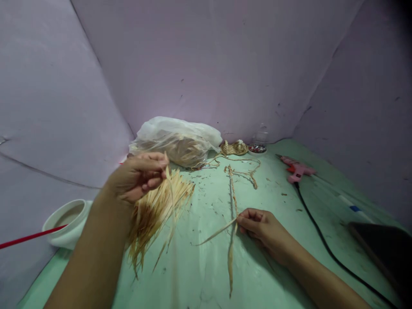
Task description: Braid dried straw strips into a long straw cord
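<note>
My left hand (pixel 144 176) is raised above a pile of dried fibre strips (pixel 157 206), pinching the upper end of one pale strip (pixel 171 193) that hangs down in front of the pile. Lower on the right, my right hand (pixel 257 227) pinches a thin braided cord (pixel 232 189) at its near end. Loose strip ends (pixel 230 266) fan out below and to the left of those fingertips. The finished length of the braid runs away from me over the green table.
A white plastic bag (pixel 177 137) of fibre stands at the back, beside a small woven piece (pixel 234 148) and a dish of beads (pixel 257 148). On the right lie a pink glue gun (pixel 296 168) with a black cable and a dark flat object (pixel 380 244). A white pot (pixel 69 223) sits left.
</note>
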The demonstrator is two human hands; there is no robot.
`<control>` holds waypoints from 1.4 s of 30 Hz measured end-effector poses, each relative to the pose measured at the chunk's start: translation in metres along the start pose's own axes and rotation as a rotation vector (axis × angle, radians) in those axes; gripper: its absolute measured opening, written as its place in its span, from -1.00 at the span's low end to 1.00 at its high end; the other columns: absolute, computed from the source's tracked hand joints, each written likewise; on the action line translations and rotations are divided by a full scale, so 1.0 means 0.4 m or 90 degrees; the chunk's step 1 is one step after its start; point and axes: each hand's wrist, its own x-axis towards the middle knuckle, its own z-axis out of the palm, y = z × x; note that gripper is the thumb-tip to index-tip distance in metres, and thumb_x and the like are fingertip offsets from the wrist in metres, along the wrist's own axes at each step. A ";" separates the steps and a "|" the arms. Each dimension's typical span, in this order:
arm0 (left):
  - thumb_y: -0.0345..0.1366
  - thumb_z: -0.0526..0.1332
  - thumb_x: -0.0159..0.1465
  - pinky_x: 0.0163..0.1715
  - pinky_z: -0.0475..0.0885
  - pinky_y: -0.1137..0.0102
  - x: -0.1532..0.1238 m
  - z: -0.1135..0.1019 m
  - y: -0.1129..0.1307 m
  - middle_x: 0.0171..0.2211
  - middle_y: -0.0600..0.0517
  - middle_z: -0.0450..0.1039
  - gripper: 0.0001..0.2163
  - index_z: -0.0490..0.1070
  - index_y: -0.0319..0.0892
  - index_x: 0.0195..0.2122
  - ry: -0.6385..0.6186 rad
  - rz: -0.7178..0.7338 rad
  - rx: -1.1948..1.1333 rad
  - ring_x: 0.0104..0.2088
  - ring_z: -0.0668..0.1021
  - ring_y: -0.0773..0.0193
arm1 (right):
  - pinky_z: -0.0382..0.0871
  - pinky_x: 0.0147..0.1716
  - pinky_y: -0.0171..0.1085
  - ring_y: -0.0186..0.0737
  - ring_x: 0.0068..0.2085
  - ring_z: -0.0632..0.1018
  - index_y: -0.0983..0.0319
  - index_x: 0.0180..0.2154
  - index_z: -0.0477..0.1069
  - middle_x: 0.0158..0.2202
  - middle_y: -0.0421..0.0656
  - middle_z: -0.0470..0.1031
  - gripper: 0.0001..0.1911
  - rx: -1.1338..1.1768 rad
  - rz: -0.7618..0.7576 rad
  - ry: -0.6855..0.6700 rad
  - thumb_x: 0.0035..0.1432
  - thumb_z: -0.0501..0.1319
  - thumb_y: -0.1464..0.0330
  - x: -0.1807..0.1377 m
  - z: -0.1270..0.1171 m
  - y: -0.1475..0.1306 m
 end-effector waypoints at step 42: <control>-0.36 0.16 -0.13 -0.78 -0.17 0.55 0.007 0.307 -0.231 -0.70 0.12 0.25 -0.91 0.31 -0.29 -0.65 -0.109 -0.382 -0.041 -0.76 0.13 0.56 | -0.15 -0.82 -0.47 -0.56 -0.80 0.14 0.28 -0.57 0.26 -0.74 -0.31 0.32 -0.92 0.015 -0.045 -0.020 -0.11 0.13 0.41 0.012 -0.011 0.017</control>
